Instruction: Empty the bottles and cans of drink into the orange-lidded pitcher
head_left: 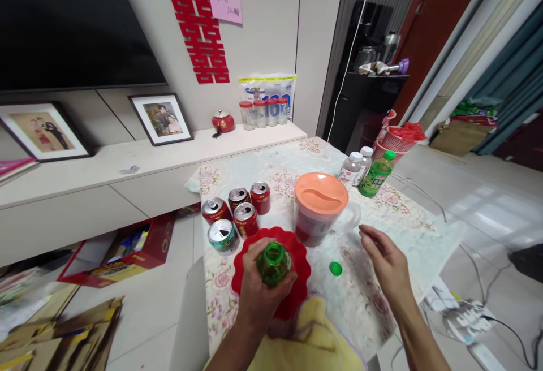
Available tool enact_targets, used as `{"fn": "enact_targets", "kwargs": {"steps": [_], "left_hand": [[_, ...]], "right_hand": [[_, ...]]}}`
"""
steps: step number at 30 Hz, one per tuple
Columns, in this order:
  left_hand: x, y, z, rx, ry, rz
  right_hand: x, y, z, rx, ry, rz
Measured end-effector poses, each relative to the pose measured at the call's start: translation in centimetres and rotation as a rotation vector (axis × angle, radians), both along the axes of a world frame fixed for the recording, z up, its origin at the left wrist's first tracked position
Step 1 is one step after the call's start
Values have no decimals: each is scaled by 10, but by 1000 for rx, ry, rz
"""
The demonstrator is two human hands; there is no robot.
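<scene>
My left hand is wrapped around a green plastic bottle whose mouth is uncapped. The bottle is over a red scalloped dish, and whether its base touches the dish is hidden. A loose green cap lies on the tablecloth to the right of the dish. My right hand is held with its fingers stretched out and nothing in it, just right of the clear handle of a pitcher. That pitcher has an orange lid and dark reddish liquid inside.
Several opened drink cans cluster at the table's left. A capped green bottle and two white-capped bottles stand at back right. A yellow cloth lies at the near edge. Beyond is a white cabinet with lidded jars.
</scene>
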State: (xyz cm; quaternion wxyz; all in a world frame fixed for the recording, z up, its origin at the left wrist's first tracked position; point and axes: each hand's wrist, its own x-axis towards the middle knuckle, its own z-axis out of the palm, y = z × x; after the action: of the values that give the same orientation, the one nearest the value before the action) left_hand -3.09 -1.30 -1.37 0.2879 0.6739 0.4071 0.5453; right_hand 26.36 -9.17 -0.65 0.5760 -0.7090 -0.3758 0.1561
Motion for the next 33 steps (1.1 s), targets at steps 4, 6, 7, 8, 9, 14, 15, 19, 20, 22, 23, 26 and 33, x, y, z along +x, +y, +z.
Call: {"fn": "enact_targets", "kwargs": {"steps": [4, 6, 7, 8, 9, 14, 15, 19, 20, 22, 23, 26, 33], "left_hand": [[0, -1, -3, -12, -39, -20], [0, -1, -2, -5, -61, -32], [0, -1, -2, 1, -69, -41], [1, -1, -1, 4, -74, -51], [1, -1, 0, 5, -77, -60], [5, -1, -2, 22, -105, -63], [6, -1, -2, 24, -107, -67], [6, -3, 2, -15, -116, -123], [6, -3, 3, -27, -124, -126], [6, -4, 6, -71, -128, -119], [6, -4, 7, -104, -126, -112], [7, -5, 9, -187, -119, -96], [8, -4, 12, -170, -127, -92]], "right_hand": [[11, 36, 12, 149, 131, 120], [12, 54, 11, 213, 185, 187], [11, 62, 9, 242, 213, 216], [10, 69, 8, 269, 243, 241], [9, 75, 6, 297, 274, 261], [3, 91, 10, 423, 411, 275], [2, 92, 13, 439, 432, 269], [-1, 85, 38, 480, 495, 231], [-2, 82, 46, 485, 507, 217], [-5, 74, 64, 485, 530, 183], [-6, 70, 73, 479, 541, 164], [-9, 59, 99, 453, 563, 111], [-11, 31, 135, 392, 546, 9]]}}
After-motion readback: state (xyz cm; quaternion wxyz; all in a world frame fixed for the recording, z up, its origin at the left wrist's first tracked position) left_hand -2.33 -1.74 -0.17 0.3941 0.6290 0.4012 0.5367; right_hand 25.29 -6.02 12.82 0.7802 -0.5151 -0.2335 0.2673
